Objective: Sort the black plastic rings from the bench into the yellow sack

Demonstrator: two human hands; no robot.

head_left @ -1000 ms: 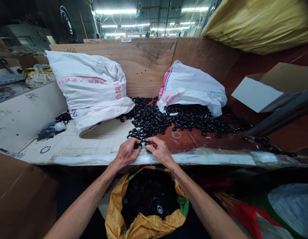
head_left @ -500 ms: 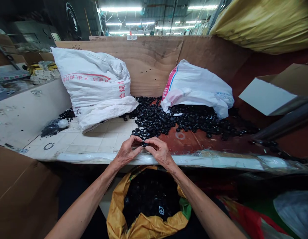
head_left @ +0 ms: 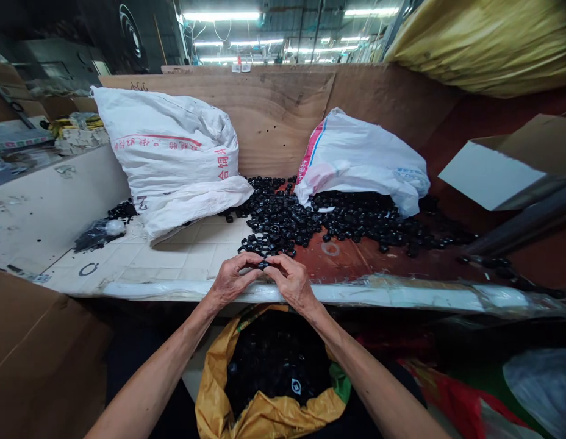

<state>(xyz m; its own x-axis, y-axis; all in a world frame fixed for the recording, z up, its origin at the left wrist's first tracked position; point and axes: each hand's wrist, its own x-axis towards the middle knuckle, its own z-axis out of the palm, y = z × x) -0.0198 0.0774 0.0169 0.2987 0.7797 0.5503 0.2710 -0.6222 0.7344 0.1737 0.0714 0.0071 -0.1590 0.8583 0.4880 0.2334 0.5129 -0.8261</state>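
Observation:
Between the fingertips of my left hand (head_left: 235,277) and my right hand (head_left: 290,279) is a small black plastic part (head_left: 263,265), pinched from both sides. Both hands hover just above the front edge of the bench, thumbs and forefingers nearly meeting. Whether the part is one piece or two joined pieces is too small to tell. Just beyond my fingers lies a heap of loose black ring-like parts (head_left: 283,222). Below my wrists an orange woven sack (head_left: 214,378) gapes, with many black parts inside.
A white woven sack (head_left: 173,152) leans on the left of the bench; another white sack (head_left: 369,158) lies at right on the heap. A wooden board (head_left: 269,116) closes the back. A dark metal bar (head_left: 521,225) and an open carton (head_left: 497,174) stand at right.
My hands stay over the bench edge with the black part still pinched between them. Only slight finger movement shows, and the view has shifted a little.

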